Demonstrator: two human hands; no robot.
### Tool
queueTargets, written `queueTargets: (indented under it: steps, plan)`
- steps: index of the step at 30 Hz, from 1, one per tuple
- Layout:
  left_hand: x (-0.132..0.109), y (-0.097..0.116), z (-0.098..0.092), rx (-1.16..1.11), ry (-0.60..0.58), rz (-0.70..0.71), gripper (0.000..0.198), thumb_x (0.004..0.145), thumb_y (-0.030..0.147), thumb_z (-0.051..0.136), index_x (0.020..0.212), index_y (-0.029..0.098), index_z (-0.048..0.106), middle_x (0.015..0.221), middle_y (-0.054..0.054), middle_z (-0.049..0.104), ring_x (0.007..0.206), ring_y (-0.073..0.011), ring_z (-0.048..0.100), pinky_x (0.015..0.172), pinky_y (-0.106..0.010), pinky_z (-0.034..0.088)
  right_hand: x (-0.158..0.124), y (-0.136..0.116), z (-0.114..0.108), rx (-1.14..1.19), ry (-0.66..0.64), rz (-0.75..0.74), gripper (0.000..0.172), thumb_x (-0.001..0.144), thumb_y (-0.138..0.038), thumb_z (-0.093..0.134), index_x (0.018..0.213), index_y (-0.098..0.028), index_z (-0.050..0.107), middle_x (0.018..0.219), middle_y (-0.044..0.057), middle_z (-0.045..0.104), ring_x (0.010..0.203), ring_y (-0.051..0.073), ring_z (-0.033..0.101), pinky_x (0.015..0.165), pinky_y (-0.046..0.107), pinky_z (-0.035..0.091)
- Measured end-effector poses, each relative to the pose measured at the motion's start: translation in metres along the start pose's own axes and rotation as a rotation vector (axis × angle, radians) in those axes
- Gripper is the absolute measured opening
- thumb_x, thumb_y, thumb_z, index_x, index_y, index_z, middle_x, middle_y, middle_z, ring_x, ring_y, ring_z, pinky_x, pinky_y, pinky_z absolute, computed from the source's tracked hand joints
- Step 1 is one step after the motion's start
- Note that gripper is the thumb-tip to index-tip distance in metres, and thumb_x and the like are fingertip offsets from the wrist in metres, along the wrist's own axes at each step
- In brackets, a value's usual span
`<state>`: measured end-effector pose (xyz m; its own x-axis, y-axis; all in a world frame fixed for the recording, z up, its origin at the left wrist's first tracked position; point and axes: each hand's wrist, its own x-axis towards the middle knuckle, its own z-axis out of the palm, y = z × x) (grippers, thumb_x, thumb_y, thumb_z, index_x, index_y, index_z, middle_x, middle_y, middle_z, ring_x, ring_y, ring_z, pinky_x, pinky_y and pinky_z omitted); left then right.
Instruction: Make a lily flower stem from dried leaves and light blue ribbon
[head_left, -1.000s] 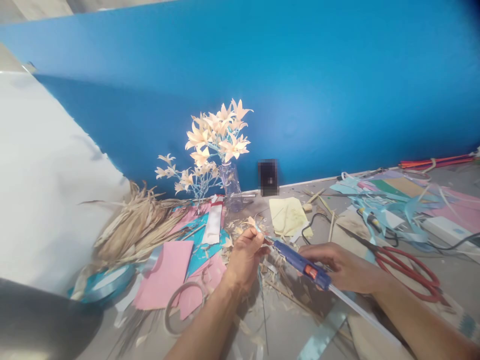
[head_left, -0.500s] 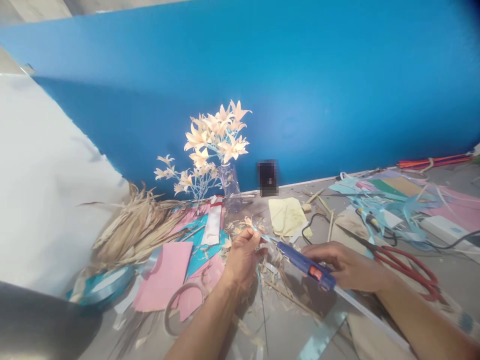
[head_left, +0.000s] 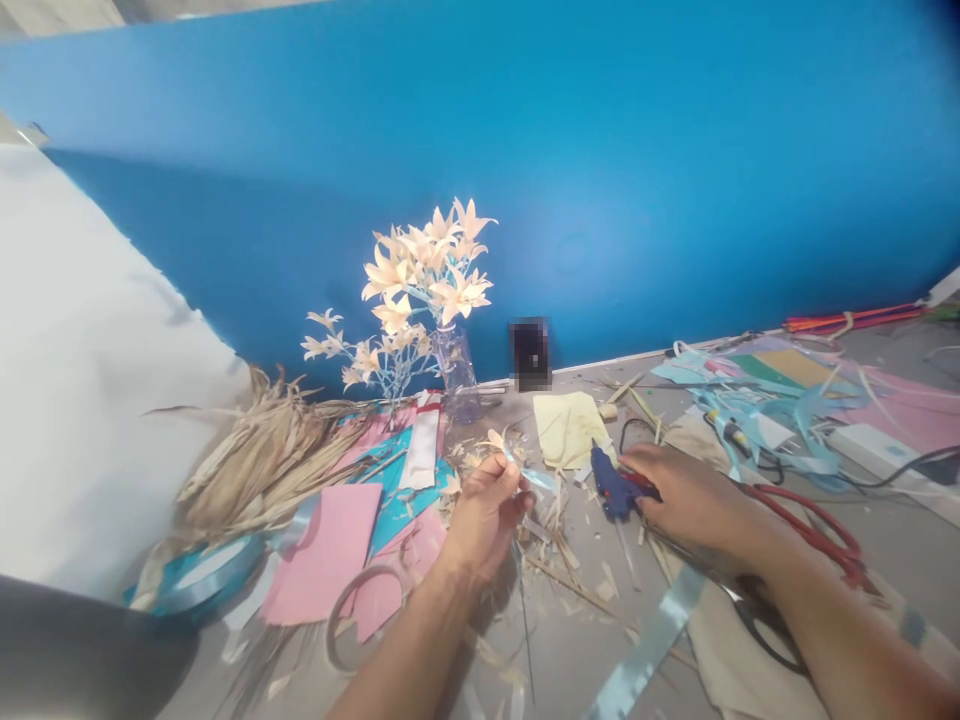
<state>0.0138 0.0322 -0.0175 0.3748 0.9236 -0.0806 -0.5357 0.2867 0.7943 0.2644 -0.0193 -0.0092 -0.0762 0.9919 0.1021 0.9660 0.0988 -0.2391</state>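
Observation:
My left hand (head_left: 484, 515) pinches a small cream artificial flower (head_left: 496, 439) by its thin stem, which hangs down below the fingers. A loose end of light blue ribbon (head_left: 540, 481) sticks out to the right of the fingertips. Closed around the handle of a blue glue gun (head_left: 609, 485) is my right hand (head_left: 679, 495). The gun is tilted, its nozzle at the edge of a yellow paper sheet (head_left: 566, 430) and its glue stick slanting down towards me. Part of the handle is hidden by the fingers.
Cream flowers (head_left: 431, 260) stand in a clear bottle (head_left: 455, 375) by the blue wall. Dried husks (head_left: 255, 465), pink paper (head_left: 322, 555) and a tape roll (head_left: 335, 625) lie left. Red-handled scissors (head_left: 844, 545), a black handle (head_left: 772, 635) and a white power strip (head_left: 874, 450) lie right.
My right hand has drawn the glue gun away from the stem, to the right, and turned it down. The blue ribbon end shows freely. My left hand stays almost in place with the flower.

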Motion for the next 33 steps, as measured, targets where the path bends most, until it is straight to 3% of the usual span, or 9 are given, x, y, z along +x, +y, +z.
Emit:
queueTargets:
  steps: [2,4,9,13,17,19,23,27,33]
  plan:
    - [-0.002,0.001,0.002,-0.002,-0.018,-0.005,0.027,0.071,0.028,0.082,0.069,0.016,0.058,0.067,0.002,0.051,0.064,-0.0097,0.047,0.059,-0.023,0.042,0.000,-0.010,-0.003,0.032,0.126,0.030,0.030,0.078,-0.016,0.054,0.103,-0.018,0.071,0.111,0.013,0.070,0.101,0.029,0.064,0.086,0.035,0.044]
    - [-0.003,0.002,0.004,-0.002,-0.021,-0.005,0.028,0.069,0.028,0.083,0.069,0.016,0.058,0.068,0.002,0.050,0.064,-0.0099,0.048,0.059,-0.024,0.043,0.001,-0.026,-0.007,0.220,0.190,0.067,0.025,0.086,-0.026,0.053,0.102,-0.020,0.071,0.105,0.012,0.071,0.097,0.029,0.064,0.083,0.036,0.046]
    - [-0.005,0.004,0.007,0.014,-0.011,0.017,0.029,0.067,0.029,0.084,0.071,0.016,0.058,0.071,0.002,0.052,0.066,-0.0099,0.048,0.062,-0.024,0.043,0.007,-0.069,-0.005,0.948,-0.100,-0.001,0.034,0.087,-0.049,0.059,0.099,-0.020,0.071,0.084,0.006,0.070,0.077,0.021,0.065,0.067,0.028,0.047]
    - [-0.006,0.004,0.008,0.041,0.001,0.032,0.029,0.068,0.029,0.083,0.070,0.017,0.057,0.069,0.003,0.051,0.065,-0.0096,0.048,0.063,-0.024,0.042,0.011,-0.084,0.000,1.028,-0.037,0.079,0.029,0.084,-0.045,0.062,0.085,-0.017,0.068,0.067,0.000,0.060,0.061,0.014,0.054,0.055,0.024,0.039]
    - [-0.007,0.002,0.008,0.060,0.009,0.036,0.028,0.068,0.029,0.081,0.069,0.017,0.056,0.068,0.002,0.052,0.066,-0.0102,0.049,0.064,-0.024,0.041,0.010,-0.086,0.002,0.919,0.060,0.052,0.017,0.084,-0.033,0.059,0.075,-0.018,0.064,0.059,-0.003,0.055,0.053,0.011,0.046,0.051,0.023,0.034]
    - [-0.006,0.000,0.009,0.084,0.030,0.043,0.026,0.069,0.028,0.078,0.068,0.017,0.055,0.067,0.002,0.053,0.066,-0.0102,0.048,0.064,-0.024,0.040,0.008,-0.087,0.005,0.774,0.188,-0.008,0.013,0.085,-0.026,0.057,0.075,-0.019,0.063,0.062,-0.002,0.058,0.055,0.012,0.048,0.053,0.024,0.035]
    - [-0.005,-0.006,0.010,0.175,0.130,0.065,0.023,0.070,0.026,0.072,0.063,0.017,0.052,0.061,0.003,0.050,0.059,-0.0092,0.044,0.059,-0.023,0.036,0.001,-0.092,0.016,0.218,0.520,-0.355,0.022,0.090,-0.013,0.047,0.074,-0.019,0.061,0.071,0.003,0.061,0.067,0.016,0.051,0.063,0.030,0.033]
    - [-0.007,-0.014,0.011,0.195,0.270,0.050,0.022,0.067,0.026,0.068,0.061,0.018,0.048,0.059,0.005,0.047,0.055,-0.0083,0.040,0.056,-0.023,0.034,-0.002,-0.097,0.021,-0.202,0.541,-0.585,0.024,0.087,-0.005,0.044,0.073,-0.017,0.059,0.071,0.006,0.056,0.067,0.020,0.045,0.062,0.034,0.026]
    - [-0.009,-0.016,0.012,0.029,0.318,-0.050,0.026,0.061,0.023,0.073,0.062,0.018,0.048,0.060,0.005,0.047,0.057,-0.0088,0.043,0.053,-0.022,0.034,0.003,-0.104,0.022,-0.386,0.604,-0.659,0.022,0.081,-0.004,0.049,0.065,-0.018,0.055,0.065,0.006,0.050,0.065,0.021,0.041,0.061,0.035,0.023]
